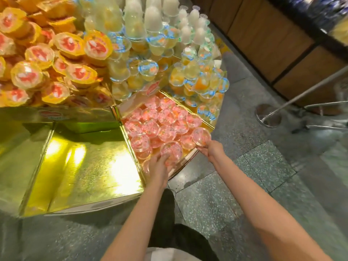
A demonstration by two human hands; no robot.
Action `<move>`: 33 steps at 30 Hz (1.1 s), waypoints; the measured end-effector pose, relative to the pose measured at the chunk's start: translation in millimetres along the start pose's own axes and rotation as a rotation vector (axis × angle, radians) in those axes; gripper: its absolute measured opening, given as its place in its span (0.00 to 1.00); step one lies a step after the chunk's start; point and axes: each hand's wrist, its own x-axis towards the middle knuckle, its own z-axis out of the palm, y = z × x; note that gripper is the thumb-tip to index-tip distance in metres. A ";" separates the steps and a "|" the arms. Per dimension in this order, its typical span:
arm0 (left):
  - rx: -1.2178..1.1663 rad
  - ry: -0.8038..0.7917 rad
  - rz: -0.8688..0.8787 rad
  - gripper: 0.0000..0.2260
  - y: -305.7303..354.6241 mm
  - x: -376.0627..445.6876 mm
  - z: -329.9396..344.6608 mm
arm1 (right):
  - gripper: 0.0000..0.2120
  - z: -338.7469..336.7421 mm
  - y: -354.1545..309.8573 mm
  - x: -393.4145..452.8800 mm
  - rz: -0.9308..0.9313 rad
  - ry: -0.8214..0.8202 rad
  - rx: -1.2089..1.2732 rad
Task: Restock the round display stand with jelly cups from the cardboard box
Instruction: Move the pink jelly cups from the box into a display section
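Observation:
The round display stand has gold dividers. Its near wedge holds several pink jelly cups. My left hand grips a pink jelly cup at the wedge's front edge. My right hand pinches another pink jelly cup at the wedge's right corner. The neighbouring gold wedge to the left is bare. No cardboard box is in view.
Orange-lidded cups are piled at the upper left, with clear and yellow cups stacked at the top middle and right. A metal stand base sits on the speckled floor at the right. Wooden panelling runs behind it.

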 end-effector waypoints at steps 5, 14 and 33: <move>-0.009 -0.045 -0.082 0.16 -5.8 32.2 29.4 | 0.05 -6.6 -21.1 48.7 0.018 0.061 -0.179; 0.126 -0.003 -0.119 0.18 -22.0 74.3 79.2 | 0.10 -14.1 -29.7 100.5 0.074 0.188 -0.371; 0.290 0.129 -0.167 0.31 -36.5 117.7 103.7 | 0.14 -20.2 -18.8 117.0 0.106 0.244 -0.367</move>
